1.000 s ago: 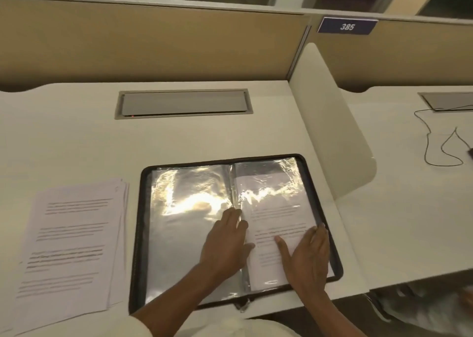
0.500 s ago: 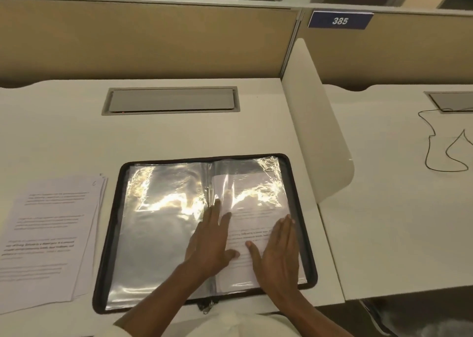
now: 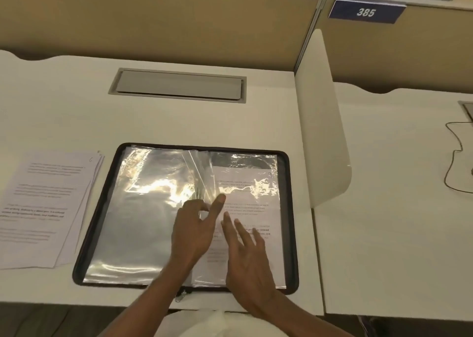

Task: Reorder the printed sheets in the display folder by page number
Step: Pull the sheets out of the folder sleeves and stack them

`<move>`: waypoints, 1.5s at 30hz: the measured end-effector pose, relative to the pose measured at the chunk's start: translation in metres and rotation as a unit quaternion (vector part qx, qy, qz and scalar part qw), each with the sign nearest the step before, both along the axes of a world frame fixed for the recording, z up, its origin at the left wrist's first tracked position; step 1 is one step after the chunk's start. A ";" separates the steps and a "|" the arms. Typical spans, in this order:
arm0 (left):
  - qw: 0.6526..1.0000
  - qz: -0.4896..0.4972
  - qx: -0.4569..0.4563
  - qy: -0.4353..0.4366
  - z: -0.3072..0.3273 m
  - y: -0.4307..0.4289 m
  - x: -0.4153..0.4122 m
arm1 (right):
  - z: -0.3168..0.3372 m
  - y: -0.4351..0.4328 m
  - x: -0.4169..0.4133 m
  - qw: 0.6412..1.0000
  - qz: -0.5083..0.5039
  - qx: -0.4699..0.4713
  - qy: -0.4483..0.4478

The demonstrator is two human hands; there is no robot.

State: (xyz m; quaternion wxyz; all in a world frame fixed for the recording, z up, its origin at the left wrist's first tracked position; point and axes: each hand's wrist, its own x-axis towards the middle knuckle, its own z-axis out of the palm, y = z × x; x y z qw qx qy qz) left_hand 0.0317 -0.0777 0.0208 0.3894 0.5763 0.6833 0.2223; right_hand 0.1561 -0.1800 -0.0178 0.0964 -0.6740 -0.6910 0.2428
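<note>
Left hand (image 3: pixel 195 230) pinches a sleeve (image 3: pixel 201 175), right hand (image 3: pixel 247 257) lies flat, on a white desk (image 3: pixel 76 111) below a tan partition (image 3: pixel 153 24).

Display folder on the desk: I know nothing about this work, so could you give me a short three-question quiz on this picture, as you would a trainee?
1. True or false: the folder lies zipped shut on the desk.
2. Where is the stack of loose sheets? A. on the desk, left of the folder. B. on the desk, right of the folder. C. on top of the folder's right page.
3. Fill in: the blue sign on the partition reads ___.

Key: 1. False, it lies open with its clear sleeves showing. 2. A. 3. 385.
</note>
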 end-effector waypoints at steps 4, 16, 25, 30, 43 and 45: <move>0.994 0.078 -0.071 0.010 0.009 0.018 -0.010 | 0.036 0.000 -0.001 0.996 0.027 -0.023 0.079; 0.968 0.196 -0.142 -0.071 0.024 0.074 -0.119 | 0.030 0.072 0.066 0.973 -0.161 0.016 0.164; 0.935 0.106 0.061 0.334 0.029 0.101 -0.126 | -0.012 0.163 0.142 0.987 -0.136 0.041 -0.076; 0.956 0.010 0.135 0.261 0.012 0.087 -0.078 | -0.020 0.177 0.145 0.984 -0.112 0.054 -0.128; 0.985 0.002 -0.132 -0.111 0.012 0.074 0.030 | 0.031 0.175 0.116 0.975 -0.168 0.061 0.136; 0.955 0.055 -0.228 -0.179 0.026 0.086 0.038 | 0.043 0.178 0.111 0.980 -0.116 0.061 0.148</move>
